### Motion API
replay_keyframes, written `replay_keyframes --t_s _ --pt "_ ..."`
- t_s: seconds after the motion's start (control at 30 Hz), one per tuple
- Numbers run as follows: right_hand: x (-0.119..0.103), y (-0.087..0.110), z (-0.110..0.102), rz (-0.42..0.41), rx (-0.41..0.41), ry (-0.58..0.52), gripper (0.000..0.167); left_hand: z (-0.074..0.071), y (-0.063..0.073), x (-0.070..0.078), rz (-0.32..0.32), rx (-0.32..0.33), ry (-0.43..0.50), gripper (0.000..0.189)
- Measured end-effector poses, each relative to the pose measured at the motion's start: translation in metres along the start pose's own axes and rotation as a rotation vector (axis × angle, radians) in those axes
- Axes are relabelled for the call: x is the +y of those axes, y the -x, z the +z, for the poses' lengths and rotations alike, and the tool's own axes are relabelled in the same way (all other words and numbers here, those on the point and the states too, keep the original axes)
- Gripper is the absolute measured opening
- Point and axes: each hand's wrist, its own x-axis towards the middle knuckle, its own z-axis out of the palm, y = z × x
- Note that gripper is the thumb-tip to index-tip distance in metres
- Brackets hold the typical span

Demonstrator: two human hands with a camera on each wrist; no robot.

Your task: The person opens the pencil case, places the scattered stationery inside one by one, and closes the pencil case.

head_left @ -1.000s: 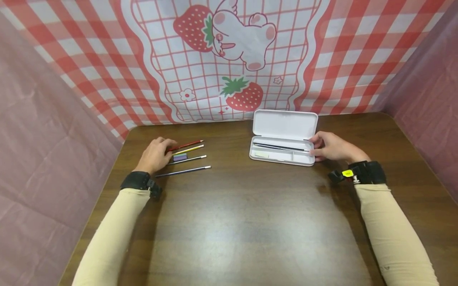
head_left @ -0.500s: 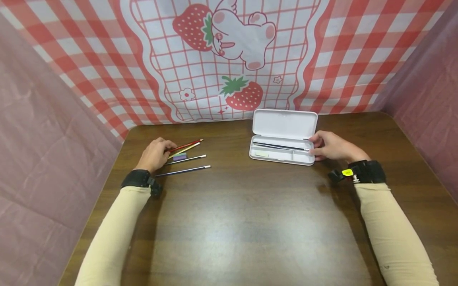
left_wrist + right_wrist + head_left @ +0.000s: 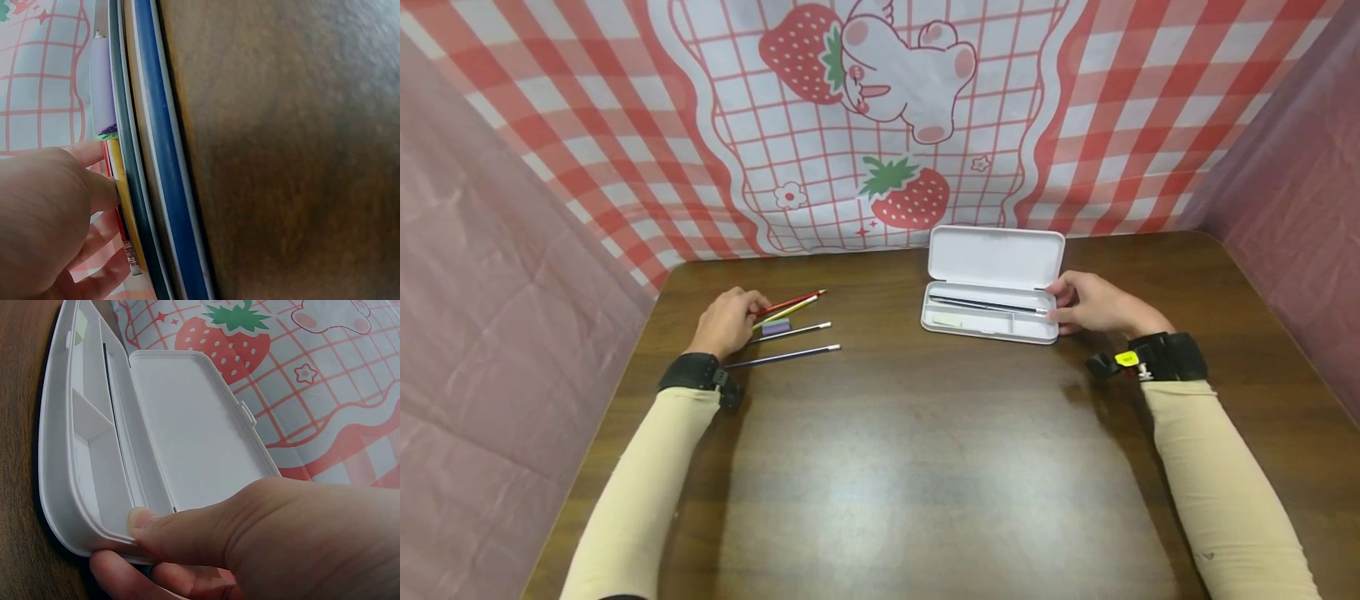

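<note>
My left hand (image 3: 726,321) is at the left side of the table, thumb and fingers pinching a red pencil (image 3: 792,301) near its eraser end. A yellow pencil (image 3: 795,308) lies close along it, right at the thumb (image 3: 103,190) in the left wrist view. Next to these are a purple-and-green eraser (image 3: 776,327), a dark pencil (image 3: 801,332) and a blue pencil (image 3: 790,356). My right hand (image 3: 1097,304) grips the right end of a white pencil case (image 3: 996,258), lid raised. In the right wrist view its thumb (image 3: 187,534) presses inside the rim, fingers outside below.
Inside the case, dark pencils (image 3: 985,304) lie in the long rear compartment and a pale green eraser (image 3: 947,320) sits in a front one. A checked strawberry cloth (image 3: 820,217) hangs behind the brown table (image 3: 880,450). Pink curtains (image 3: 490,333) flank both sides.
The yellow pencil has slid left and turned closer to the red one, whose tip has shifted slightly. The right hand and the case have stayed put.
</note>
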Motion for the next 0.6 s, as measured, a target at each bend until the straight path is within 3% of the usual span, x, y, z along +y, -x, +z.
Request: replay_keyframes --t_s 0.5,0.6 --pt "-0.001 0.001 0.000 -0.003 0.001 -0.001 0.046 -0.003 0.002 0.004 -0.013 -0.026 0.015 0.036" --pt "-0.002 0.002 0.000 0.002 0.001 -0.002 0.046 -0.015 0.008 0.017 -0.018 -0.041 0.042 0.036"
